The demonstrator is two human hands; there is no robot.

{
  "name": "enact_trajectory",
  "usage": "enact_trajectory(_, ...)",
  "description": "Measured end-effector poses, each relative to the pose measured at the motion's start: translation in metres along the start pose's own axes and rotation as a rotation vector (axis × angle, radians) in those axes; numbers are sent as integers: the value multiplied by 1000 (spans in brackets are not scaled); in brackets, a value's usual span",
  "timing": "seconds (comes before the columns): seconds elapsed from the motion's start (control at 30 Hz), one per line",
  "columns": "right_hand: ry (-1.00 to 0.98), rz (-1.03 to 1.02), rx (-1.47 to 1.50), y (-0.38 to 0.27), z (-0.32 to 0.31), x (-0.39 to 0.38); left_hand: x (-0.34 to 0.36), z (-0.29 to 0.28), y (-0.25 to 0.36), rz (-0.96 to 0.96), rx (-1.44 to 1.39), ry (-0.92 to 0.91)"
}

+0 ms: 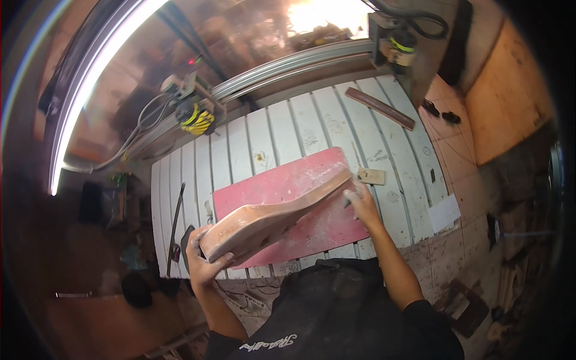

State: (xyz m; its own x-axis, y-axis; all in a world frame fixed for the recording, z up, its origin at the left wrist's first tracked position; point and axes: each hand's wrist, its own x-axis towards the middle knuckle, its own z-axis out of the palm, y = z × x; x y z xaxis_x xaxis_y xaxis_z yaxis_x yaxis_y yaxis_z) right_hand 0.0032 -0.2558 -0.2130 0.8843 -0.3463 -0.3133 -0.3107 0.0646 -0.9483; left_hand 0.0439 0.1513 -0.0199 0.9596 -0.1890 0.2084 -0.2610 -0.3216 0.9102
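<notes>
A long, curved piece of wood (270, 217), wide at its left end and slimmer toward the right, is held tilted above a pink board (264, 185). My left hand (207, 255) grips the wide end, fingers round its edge and thumb along the near side. At the slimmer right end, my right hand (362, 205) has its fingers bent about the wood; a grey patch shows at a fingertip, and I cannot make out whether it is dust or a small object. Pale dust marks the board and both hands.
The board lies on a white slatted table (306, 132). A brown wooden strip (380, 109), a small tan block (371, 176) and a white paper (444, 213) rest there too. A metal rail (294, 66) with yellow-black tool heads (197, 120) spans the back. Cables (249, 300) lie below the front edge.
</notes>
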Motion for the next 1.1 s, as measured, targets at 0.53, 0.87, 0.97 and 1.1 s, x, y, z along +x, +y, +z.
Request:
enact_trajectory(0.53, -62, 197, 291, -27, -7, -26, 5, -52, -34, -99, -368, 78)
enact_trajectory(0.87, -39, 98, 207, -14, -3, -58, 24, -16, -33, -47, 46, 520)
enact_trajectory(0.97, -31, 58, 218, -17, -2, -62, 30, -12, -28, -18, 233, 542)
enact_trajectory(1.1, -92, 37, 136, -32, -2, -63, 32, -10, -28, 1, 436, 496)
